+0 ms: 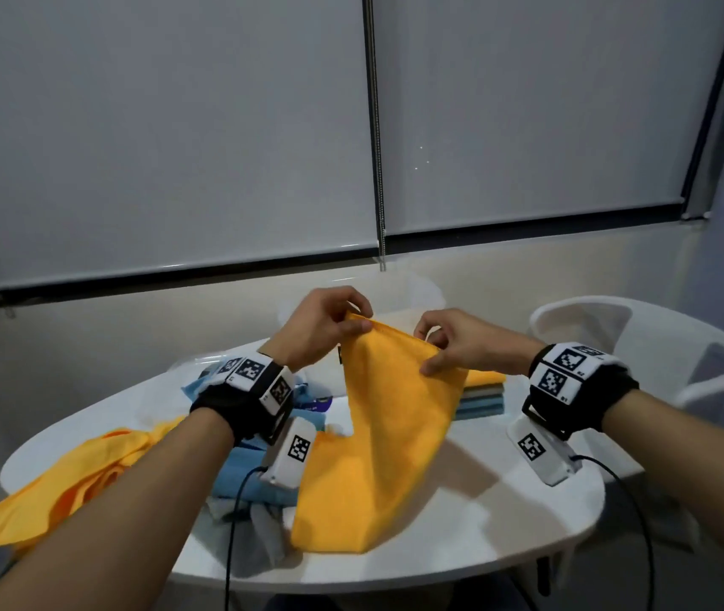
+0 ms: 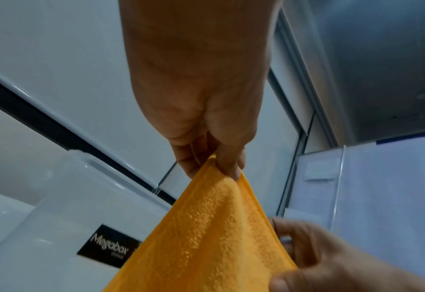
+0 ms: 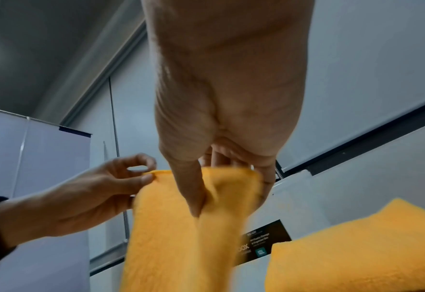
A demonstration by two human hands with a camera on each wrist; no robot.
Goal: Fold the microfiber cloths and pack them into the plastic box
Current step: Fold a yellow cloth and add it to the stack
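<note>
An orange microfiber cloth (image 1: pixel 386 434) hangs over the middle of the white table, its lower end resting on the tabletop. My left hand (image 1: pixel 347 321) pinches its top left corner (image 2: pixel 216 164) between thumb and fingers. My right hand (image 1: pixel 432 350) pinches the top edge a little to the right, with the thumb (image 3: pixel 194 193) pressed on the near face. Behind the cloth stands the clear plastic box (image 2: pixel 64 197) with a black label (image 3: pixel 269 241). A stack of folded cloths (image 1: pixel 481 396), orange on top (image 3: pixel 356 252), lies to the right of the held cloth.
Unfolded cloths lie at the left: an orange one (image 1: pixel 65 478) over the table edge, blue ones (image 1: pixel 241 474) and a grey one (image 1: pixel 263 535) under my left forearm. A white chair (image 1: pixel 642 346) stands at the far right. Closed blinds cover the window behind.
</note>
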